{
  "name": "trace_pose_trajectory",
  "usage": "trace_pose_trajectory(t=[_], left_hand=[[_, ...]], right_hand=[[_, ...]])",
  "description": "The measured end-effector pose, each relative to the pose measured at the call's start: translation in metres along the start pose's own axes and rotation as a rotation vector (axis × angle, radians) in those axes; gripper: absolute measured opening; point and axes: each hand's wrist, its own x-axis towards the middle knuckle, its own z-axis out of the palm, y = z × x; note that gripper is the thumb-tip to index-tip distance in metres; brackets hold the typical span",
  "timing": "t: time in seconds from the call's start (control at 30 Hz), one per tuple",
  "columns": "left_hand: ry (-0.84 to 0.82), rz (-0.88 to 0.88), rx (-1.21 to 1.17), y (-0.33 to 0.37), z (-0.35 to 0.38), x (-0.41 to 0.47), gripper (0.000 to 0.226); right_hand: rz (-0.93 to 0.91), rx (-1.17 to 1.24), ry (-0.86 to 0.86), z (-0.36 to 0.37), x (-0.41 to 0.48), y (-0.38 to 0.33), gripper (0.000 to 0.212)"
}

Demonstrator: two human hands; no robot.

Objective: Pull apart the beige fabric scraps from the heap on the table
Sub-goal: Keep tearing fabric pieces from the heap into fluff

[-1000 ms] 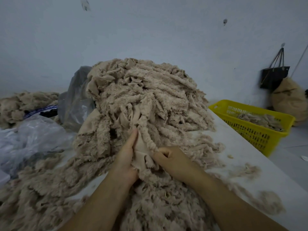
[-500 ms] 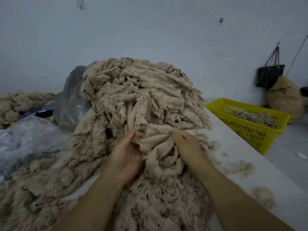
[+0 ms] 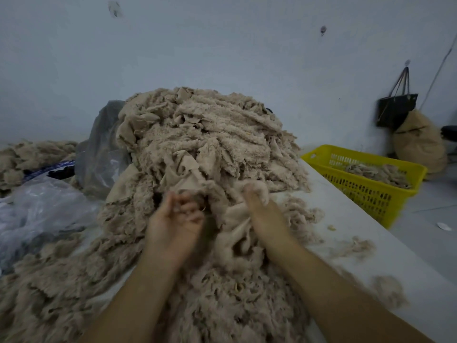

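I've got the beige scrap (image 3: 232, 219) stretched sideways between both hands, at the heap's (image 3: 205, 144) near foot on the surface (image 3: 346, 231). The right hand (image 3: 259, 211) has its fingers dug in, gripping the scrap's fluffy end. The left hand (image 3: 173, 221) is just beside it, fingers curled but blurred, so I can't tell if they pinch.

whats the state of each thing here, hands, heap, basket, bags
heap, piled high on the table, tangled
left hand, fingers curled at the heap's front, blurred, grip unclear
right hand, grips a scrap
yellow basket, upright beside the table, partly filled with scraps
plastic bag, crumpled, left of the heap
black bag, hanging on the wall
tan sack, slumped below the black bag
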Motion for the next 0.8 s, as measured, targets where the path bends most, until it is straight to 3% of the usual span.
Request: trace_pose_trajectory(t=[0.07, 0.13, 0.27, 0.37, 0.43, 0.47, 0.5, 0.63, 0.8], left_hand=[[0.092, 0.069, -0.050, 0.011, -0.008, 0.003, 0.034], [0.094, 0.059, 0.059, 0.007, -0.008, 0.001, 0.047], [-0.019, -0.045, 0.698, -0.027, 0.009, -0.007, 0.080], [-0.130, 0.002, 1.135, -0.041, 0.010, -0.018, 0.059], [-0.146, 0.041, 1.221, -0.042, 0.008, -0.021, 0.024], [-0.147, 0.048, 1.232, -0.042, 0.007, -0.021, 0.018], [-0.116, 0.048, 1.200, -0.041, 0.008, -0.019, 0.020], [0.008, -0.057, 0.617, -0.032, 0.009, -0.012, 0.028], [0.042, 0.028, 0.192, -0.015, 0.011, -0.007, 0.029]], right_hand=[[0.063, 0.086, 0.101, -0.016, 0.003, -0.006, 0.038], [0.116, 0.123, 0.089, -0.025, 0.003, -0.008, 0.042], [0.031, 0.044, -0.060, -0.005, -0.004, -0.001, 0.045], [-0.025, 0.116, -0.059, 0.003, -0.006, -0.005, 0.041], [-0.018, 0.179, -0.015, 0.000, -0.003, -0.006, 0.038], [-0.012, 0.201, -0.008, -0.003, -0.002, -0.007, 0.034], [-0.001, 0.210, -0.007, -0.005, -0.002, -0.008, 0.033], [0.028, 0.162, -0.089, -0.010, -0.001, -0.004, 0.033], [0.008, -0.148, -0.392, -0.008, -0.001, 0.003, 0.026]])
